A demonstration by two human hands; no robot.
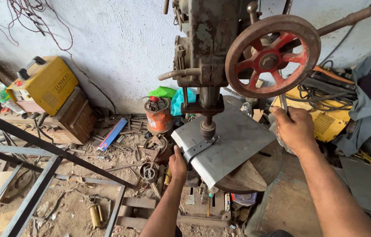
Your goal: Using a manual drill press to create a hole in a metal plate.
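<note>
The left hand was closed on the near end of a narrow metal strip, pinning it flat on a grey metal sheet that lay across the round drill table. The strip ran from the sheet's near-left edge up to the drill chuck, which stood right over its far end. The right hand was clamped around a thin feed lever hanging below the rusty red-spoked handwheel. On the floor to the left lay scrap, an orange tin and a yellow welding machine on a box.
</note>
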